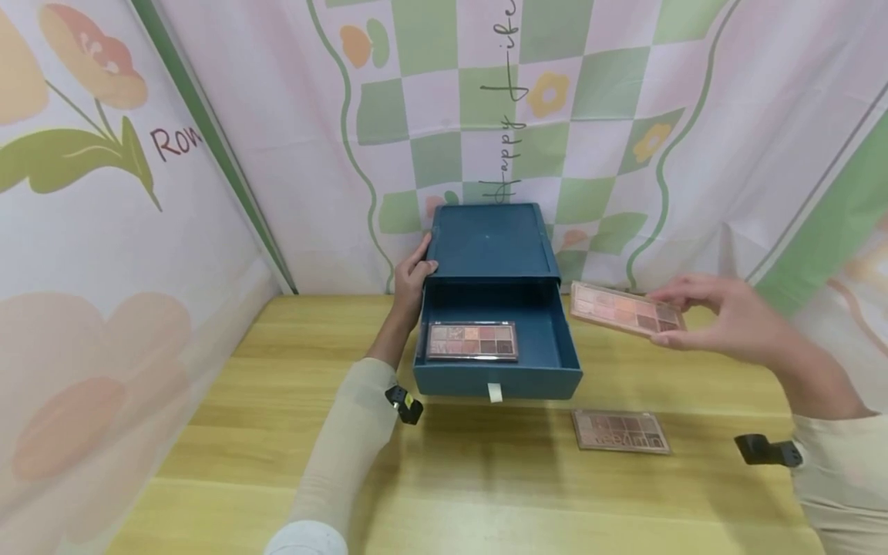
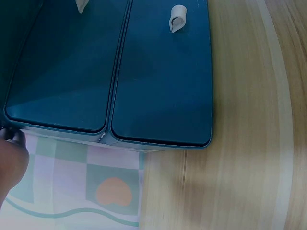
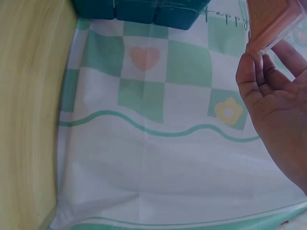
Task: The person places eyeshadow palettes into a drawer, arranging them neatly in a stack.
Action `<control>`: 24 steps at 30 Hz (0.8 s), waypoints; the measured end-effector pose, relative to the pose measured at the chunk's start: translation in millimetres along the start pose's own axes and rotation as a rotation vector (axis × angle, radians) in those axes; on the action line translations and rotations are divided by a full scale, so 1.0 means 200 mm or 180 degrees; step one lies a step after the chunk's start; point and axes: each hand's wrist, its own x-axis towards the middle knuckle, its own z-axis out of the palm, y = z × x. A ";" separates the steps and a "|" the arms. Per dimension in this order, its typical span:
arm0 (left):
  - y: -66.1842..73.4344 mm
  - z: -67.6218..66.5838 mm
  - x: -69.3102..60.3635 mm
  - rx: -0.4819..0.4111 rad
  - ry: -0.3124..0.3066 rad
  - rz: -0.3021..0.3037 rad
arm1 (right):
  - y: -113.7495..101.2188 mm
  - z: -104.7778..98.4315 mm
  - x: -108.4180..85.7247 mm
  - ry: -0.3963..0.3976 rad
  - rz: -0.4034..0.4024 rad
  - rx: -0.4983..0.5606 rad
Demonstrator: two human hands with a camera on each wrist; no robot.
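A blue drawer box (image 1: 492,243) stands at the back, its top drawer (image 1: 548,343) pulled out. Inside that drawer, on the left, lies an eyeshadow palette (image 1: 472,341) under a clear lid. My left hand (image 1: 411,281) rests against the box's left side, index finger extended and thumb near the top edge; only part of it shows in the left wrist view. Right of the drawer, my right hand (image 1: 728,320) pinches a second eyeshadow palette (image 1: 624,308) by its right end, tilted above the table. In the right wrist view this palette's (image 3: 273,21) brownish-pink underside shows.
A third eyeshadow palette (image 1: 620,431) lies on the wooden table (image 1: 277,432), right of and in front of the drawer. Lower drawer fronts (image 2: 163,86) with white pull tabs are closed. A patterned curtain (image 1: 610,154) hangs close behind the box.
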 end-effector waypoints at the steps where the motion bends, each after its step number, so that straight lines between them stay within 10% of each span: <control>1: 0.00 0.00 0.00 -0.0008 0.0003 -0.0012 | -0.01 0.00 0.01 -0.0011 -0.0010 -0.0038; 13: -0.01 -0.02 0.01 -0.0014 0.0040 0.0037 | -0.20 0.05 0.14 -0.0152 -0.0101 -0.0133; 24: -0.01 0.00 0.01 -0.0112 0.0010 0.0068 | -0.30 0.14 0.28 -0.0146 -0.0937 0.0385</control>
